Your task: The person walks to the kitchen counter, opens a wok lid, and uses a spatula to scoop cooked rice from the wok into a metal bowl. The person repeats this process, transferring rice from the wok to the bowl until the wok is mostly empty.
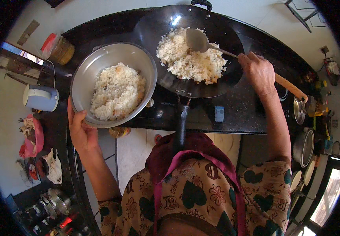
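Below me, my left hand [84, 131] grasps the lower-left edge of a round, deep bowl [82, 76] of smooth, dull silver metal, thumb near the rim and fingers curled against the outer wall; I can't tell whether the counter bears any of its weight. Inside sits a clumped, grainy mound of white rice [117, 92], tinged golden in spots. Just to its right, a wide, dark wok [223, 33] holds looser rice [197, 65], lumpy and browned in places. My right hand [258, 72] is clenched around the thin shaft of a spatula [196, 40]; its rounded metal blade lies on that rice, and its smooth wooden end extends beyond my fist. Beneath everything is a glossy black counter [240, 118].
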A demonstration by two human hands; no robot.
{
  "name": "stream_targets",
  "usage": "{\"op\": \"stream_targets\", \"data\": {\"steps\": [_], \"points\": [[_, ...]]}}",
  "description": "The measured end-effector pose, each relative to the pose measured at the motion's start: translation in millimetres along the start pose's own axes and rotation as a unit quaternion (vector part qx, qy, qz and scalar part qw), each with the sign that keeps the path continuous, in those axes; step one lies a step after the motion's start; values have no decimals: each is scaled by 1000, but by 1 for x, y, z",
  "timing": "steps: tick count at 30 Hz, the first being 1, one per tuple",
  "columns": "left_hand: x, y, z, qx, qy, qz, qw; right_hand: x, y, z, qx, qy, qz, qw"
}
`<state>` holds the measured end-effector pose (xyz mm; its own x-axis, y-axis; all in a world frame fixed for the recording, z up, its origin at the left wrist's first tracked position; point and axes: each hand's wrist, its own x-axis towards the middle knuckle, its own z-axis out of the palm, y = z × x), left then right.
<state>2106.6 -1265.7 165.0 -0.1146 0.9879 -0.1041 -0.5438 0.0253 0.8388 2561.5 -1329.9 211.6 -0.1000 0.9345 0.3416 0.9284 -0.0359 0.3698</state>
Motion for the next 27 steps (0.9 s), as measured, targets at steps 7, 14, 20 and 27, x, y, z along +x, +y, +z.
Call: {"op": "stream_targets", "data": {"steps": [7,14,20,27], "points": [[1,-2,-6,1,17,0,1000,-7,-15,-19,127,32,-13,991],[1,-4,-3,5,20,14,1000,-18,26,-41,54,-5,52,997],[2,1,1,5,-5,1,1000,-12,40,-98,53,-139,44,988],[-2,2,1,-6,15,-2,1000,3,9,-83,27,-176,-39,983]]}}
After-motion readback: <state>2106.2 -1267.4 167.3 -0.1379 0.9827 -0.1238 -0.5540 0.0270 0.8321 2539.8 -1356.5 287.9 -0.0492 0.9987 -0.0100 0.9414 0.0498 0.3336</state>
